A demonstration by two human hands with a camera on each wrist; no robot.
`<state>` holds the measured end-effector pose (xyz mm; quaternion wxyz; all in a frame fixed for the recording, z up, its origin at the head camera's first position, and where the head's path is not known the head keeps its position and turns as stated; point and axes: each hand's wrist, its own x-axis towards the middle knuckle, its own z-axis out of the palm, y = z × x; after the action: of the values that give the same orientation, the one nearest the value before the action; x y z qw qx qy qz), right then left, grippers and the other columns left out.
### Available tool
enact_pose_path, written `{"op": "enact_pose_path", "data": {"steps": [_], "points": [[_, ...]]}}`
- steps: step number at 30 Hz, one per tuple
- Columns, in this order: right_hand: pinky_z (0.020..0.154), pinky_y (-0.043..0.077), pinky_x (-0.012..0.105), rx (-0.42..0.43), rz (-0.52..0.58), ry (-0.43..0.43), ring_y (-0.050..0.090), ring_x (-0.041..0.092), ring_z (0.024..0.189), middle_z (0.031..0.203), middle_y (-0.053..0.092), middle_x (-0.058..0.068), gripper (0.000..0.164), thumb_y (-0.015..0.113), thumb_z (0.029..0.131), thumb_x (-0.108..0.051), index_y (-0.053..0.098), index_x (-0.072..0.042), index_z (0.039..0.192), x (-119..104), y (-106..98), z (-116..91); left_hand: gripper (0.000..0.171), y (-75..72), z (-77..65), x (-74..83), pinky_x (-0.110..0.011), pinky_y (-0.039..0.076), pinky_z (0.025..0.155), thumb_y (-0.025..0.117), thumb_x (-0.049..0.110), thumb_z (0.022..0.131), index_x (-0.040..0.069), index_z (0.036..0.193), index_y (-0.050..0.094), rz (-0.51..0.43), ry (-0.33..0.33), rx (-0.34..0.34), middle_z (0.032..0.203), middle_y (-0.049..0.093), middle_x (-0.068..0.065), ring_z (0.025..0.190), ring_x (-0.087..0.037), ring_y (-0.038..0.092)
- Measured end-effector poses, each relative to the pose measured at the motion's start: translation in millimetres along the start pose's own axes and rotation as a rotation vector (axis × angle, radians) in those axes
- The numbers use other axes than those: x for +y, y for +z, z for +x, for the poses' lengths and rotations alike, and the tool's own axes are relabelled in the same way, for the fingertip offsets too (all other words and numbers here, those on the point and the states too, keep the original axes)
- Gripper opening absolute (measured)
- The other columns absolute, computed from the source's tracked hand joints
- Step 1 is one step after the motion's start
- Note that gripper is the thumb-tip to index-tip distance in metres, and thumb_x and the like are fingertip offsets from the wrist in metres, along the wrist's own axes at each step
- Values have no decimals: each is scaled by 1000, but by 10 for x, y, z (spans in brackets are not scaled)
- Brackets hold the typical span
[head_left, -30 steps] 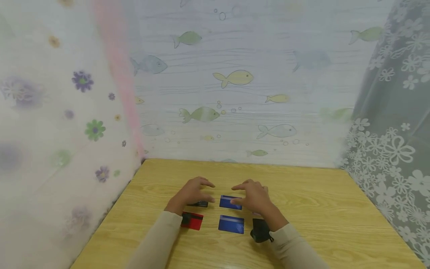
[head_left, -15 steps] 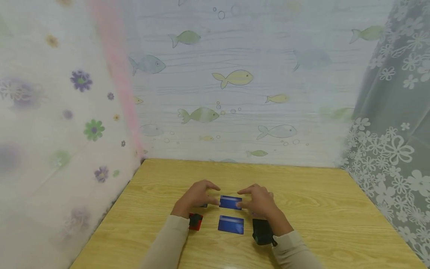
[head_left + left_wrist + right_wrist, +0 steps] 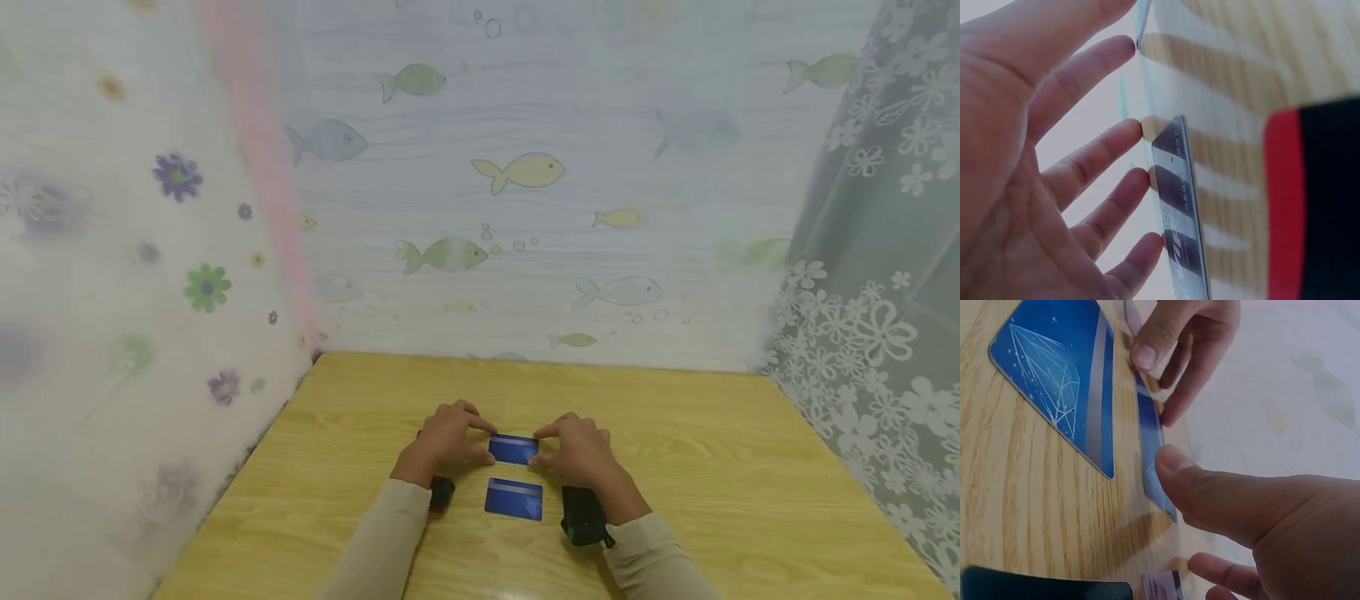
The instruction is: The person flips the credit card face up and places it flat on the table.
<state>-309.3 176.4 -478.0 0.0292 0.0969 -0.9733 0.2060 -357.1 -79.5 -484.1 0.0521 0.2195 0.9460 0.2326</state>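
At the left of the table (image 3: 697,467), a red and black card (image 3: 1284,206) lies beside the left wrist. A grey card (image 3: 1180,212) lies at the tips of the left hand's outer fingers. Left hand (image 3: 450,437): grip spread, fingers extended, enclosing nothing; thumb and forefinger are at the left end of the far blue card (image 3: 513,450). This card lies flat in the centre, between both hands. The near blue card (image 3: 513,500) lies nearer the person, apart from it. Right hand (image 3: 577,448): grip likewise spread, thumb and forefinger at the card's right end. Beyond, a dark card (image 3: 1047,589) and a purple-printed card (image 3: 1161,587) lie near the right hand.

Step in hand, as judged: positioning the far blue card by its ends. The next move appears to call for light, equal fingertip pressure from both sides, keeping the card flat and square.
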Motion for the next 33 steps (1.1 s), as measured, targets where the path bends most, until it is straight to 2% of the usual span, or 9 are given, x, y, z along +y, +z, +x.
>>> {"op": "enact_pose_path", "data": {"steps": [6, 12, 18, 27, 33], "points": [[85, 43, 58, 3, -7, 22, 62, 37, 110, 126, 67, 5, 37, 90, 78, -46, 81, -34, 111, -9, -1, -7, 41, -10, -12, 57, -62, 40, 106, 88, 46, 80, 39, 119, 78, 27, -2, 10, 142, 56, -3, 130, -36, 48], [82, 43, 57, -10, -19, 28, 62, 39, 112, 128, 64, 9, 40, 90, 79, -43, 78, -32, 115, -66, -16, -29, 38, -6, 1, 82, -65, 36, 109, 90, 45, 78, 38, 113, 78, 20, -32, 7, 144, 54, -2, 134, -37, 45], [84, 42, 61, -29, -25, 36, 61, 39, 111, 128, 61, 11, 42, 90, 80, -40, 76, -29, 118, -123, -4, -43, 36, -3, -23, 66, -64, 33, 112, 91, 44, 77, 36, 110, 77, -4, -50, -3, 147, 52, -1, 138, -37, 43], [85, 42, 60, -47, -54, 33, 60, 40, 113, 133, 59, 10, 44, 87, 83, -41, 74, -32, 124, -103, 12, -33, 34, -29, -46, 71, -63, 33, 113, 93, 41, 76, 32, 103, 74, -27, -34, -15, 149, 51, 1, 141, -36, 41], [88, 42, 62, -73, -63, 10, 57, 39, 114, 133, 57, 11, 45, 85, 85, -42, 72, -33, 128, -103, -2, -40, 36, -32, -60, 64, -62, 33, 113, 93, 38, 76, 29, 104, 73, -42, -14, -27, 149, 51, -1, 139, -36, 42]]}}
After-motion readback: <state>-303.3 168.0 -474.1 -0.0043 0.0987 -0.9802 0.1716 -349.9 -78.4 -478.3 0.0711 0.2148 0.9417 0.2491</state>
